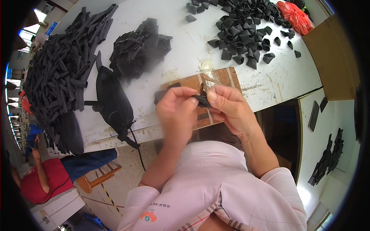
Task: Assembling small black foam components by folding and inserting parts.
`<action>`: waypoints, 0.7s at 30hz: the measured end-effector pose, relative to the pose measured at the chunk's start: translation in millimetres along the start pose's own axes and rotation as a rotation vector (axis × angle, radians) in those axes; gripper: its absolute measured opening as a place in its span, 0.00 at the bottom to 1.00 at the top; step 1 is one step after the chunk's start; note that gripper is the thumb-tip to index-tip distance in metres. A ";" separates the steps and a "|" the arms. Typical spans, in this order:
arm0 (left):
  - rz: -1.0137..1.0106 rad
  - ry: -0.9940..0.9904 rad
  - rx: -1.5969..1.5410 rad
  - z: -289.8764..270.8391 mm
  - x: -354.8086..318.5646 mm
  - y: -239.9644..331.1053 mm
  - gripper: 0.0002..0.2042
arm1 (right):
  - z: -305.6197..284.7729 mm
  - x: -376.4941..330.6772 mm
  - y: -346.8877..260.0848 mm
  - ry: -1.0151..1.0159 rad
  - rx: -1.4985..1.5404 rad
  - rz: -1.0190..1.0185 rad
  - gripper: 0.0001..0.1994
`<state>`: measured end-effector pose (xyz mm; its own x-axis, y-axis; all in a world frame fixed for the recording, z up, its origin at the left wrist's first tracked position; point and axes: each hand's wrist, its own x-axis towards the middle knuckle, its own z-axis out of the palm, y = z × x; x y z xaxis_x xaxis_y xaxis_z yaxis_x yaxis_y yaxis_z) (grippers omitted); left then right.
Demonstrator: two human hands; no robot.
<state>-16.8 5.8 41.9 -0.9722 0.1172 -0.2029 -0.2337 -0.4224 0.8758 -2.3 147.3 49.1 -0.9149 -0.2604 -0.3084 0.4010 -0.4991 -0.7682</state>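
Between both hands, above a wooden board, is a small black piece of fabric (202,101). My left hand (176,109) pinches its left end with thumb and forefinger, slightly smeared by motion. Gripping the right end, my right hand (230,106) has its thumb on top and fingers curled underneath. The fingers partly hide the piece. Under the hands lies the brown wooden board (227,77), with strips of clear tape across it and dark pieces by its left edge. A heap of flat black pieces (138,48) lies beyond my left hand.
Many black strips (58,73) cover the table's left side, next to a black pouch (113,100) with a strap. Folded black loops (243,32) are heaped at the far right, near a red plastic bag (295,18) and a cardboard box (333,57). A person in red (40,179) sits at lower left.
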 end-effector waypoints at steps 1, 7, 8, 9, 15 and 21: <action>-0.001 0.000 0.001 -2.8 4.9 9.4 0.08 | 3.6 2.1 -11.2 0.000 0.001 0.000 0.11; -0.513 -0.137 -0.838 -12.2 22.4 13.3 0.12 | -7.8 39.7 -18.3 -0.146 -0.169 -0.023 0.14; -0.453 -0.348 -0.784 -26.3 26.7 -1.1 0.12 | -14.5 38.2 -12.9 -0.193 -0.181 -0.045 0.14; -0.456 -0.342 -0.786 -25.1 23.7 -1.7 0.12 | -13.5 36.2 -12.1 -0.192 -0.178 -0.039 0.14; 0.679 -0.097 0.556 0.5 23.4 11.1 0.14 | -5.6 26.7 -6.3 0.191 -0.644 -0.448 0.15; 0.681 -0.255 0.551 2.1 23.3 17.6 0.05 | 9.0 15.5 -8.3 0.230 -0.907 -0.937 0.13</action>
<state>-43.5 3.0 53.5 -0.8486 0.2224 0.4801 0.4941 0.0088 0.8693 -19.4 140.1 55.8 -0.8497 0.0678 0.5229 -0.4737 0.3377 -0.8134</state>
